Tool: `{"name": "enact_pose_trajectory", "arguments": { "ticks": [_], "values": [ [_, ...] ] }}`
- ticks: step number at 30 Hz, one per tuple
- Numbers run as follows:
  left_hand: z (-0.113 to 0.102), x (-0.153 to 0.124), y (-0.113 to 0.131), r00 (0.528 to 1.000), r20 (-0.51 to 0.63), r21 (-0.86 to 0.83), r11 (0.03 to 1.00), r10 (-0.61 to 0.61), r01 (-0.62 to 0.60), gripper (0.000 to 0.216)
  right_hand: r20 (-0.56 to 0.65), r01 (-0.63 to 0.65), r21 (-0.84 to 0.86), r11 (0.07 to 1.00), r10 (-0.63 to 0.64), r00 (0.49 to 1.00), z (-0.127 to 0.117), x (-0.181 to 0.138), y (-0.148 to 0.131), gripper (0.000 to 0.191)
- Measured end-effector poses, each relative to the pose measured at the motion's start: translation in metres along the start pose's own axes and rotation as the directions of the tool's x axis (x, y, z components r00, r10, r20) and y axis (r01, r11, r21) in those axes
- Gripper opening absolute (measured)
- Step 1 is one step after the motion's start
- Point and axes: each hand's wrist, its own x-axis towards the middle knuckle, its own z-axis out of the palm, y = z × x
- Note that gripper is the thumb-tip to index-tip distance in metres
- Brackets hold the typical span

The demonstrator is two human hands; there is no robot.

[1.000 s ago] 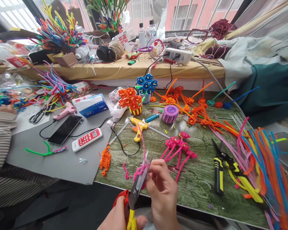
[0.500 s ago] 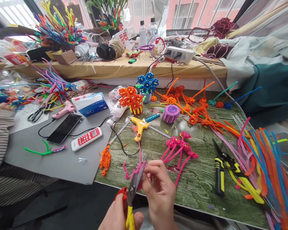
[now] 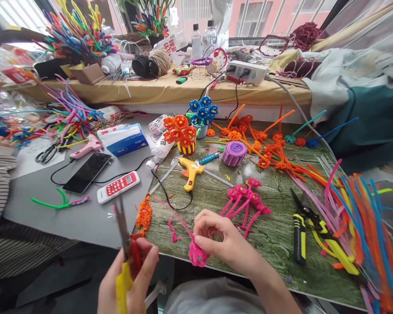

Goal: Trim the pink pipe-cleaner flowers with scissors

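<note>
My left hand (image 3: pixel 131 274) is wrapped round scissors (image 3: pixel 123 231) with red and yellow handles. Their blades point up, blurred, over the grey part of the table. My right hand (image 3: pixel 221 240) pinches a pink pipe-cleaner flower (image 3: pixel 198 254) between thumb and fingers at the table's front edge. A thin pink stem (image 3: pixel 173 213) runs from it up to the left. Small pink scraps (image 3: pixel 173 231) lie just left of the flower. Behind my right hand rests a bunch of pink pipe-cleaner flowers (image 3: pixel 247 194) with stems.
A yellow glue gun (image 3: pixel 192 172) lies mid-table before pots of orange flowers (image 3: pixel 180 131) and blue flowers (image 3: pixel 203 111). Black-and-yellow pliers (image 3: pixel 299 235) and loose pipe cleaners (image 3: pixel 373 231) are at the right. Another person's striped sleeve (image 3: pixel 0 187) is at the left, near a phone (image 3: pixel 87 172).
The scissors have moved left, away from the pink flower, with my left hand. My right hand has turned and lowered slightly, and the flower now shows below its fingers, its stem tilted left.
</note>
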Motion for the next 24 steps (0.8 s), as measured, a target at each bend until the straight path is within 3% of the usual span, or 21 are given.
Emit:
{"name": "enact_pose_trajectory", "arguments": {
  "ticks": [6, 9, 13, 18, 21, 24],
  "values": [
    [0.006, 0.035, 0.002, 0.985, 0.141, -0.289, 0.956, 0.102, -0.057, 0.042, 0.299, -0.075, -0.007, 0.997, 0.073, 0.951, -0.025, 0.010, -0.018, 0.016],
    [0.016, 0.036, 0.007, 0.982, 0.156, -0.386, 0.921, 0.110, -0.042, 0.038, 0.356, -0.113, 0.030, 0.993, 0.095, 0.930, -0.029, 0.011, -0.022, 0.015],
    [0.022, 0.033, 0.010, 0.994, 0.093, -0.465, 0.885, 0.057, -0.007, 0.039, 0.387, -0.209, 0.156, 0.965, 0.135, 0.912, -0.032, 0.012, -0.014, 0.021],
    [0.026, 0.026, 0.009, 0.997, -0.009, -0.539, 0.840, -0.075, 0.058, 0.042, 0.259, -0.219, 0.393, 0.893, 0.121, 0.958, -0.017, 0.005, 0.013, 0.043],
    [0.032, 0.016, 0.009, 0.988, -0.056, -0.566, 0.820, -0.145, 0.088, 0.043, 0.061, -0.099, 0.461, 0.882, 0.080, 0.995, 0.006, 0.000, 0.027, 0.047],
    [0.040, 0.006, 0.008, 0.976, -0.072, -0.571, 0.811, -0.205, 0.128, 0.046, -0.108, 0.013, 0.446, 0.895, 0.039, 0.993, 0.025, 0.000, 0.031, 0.044]
  ]
}}
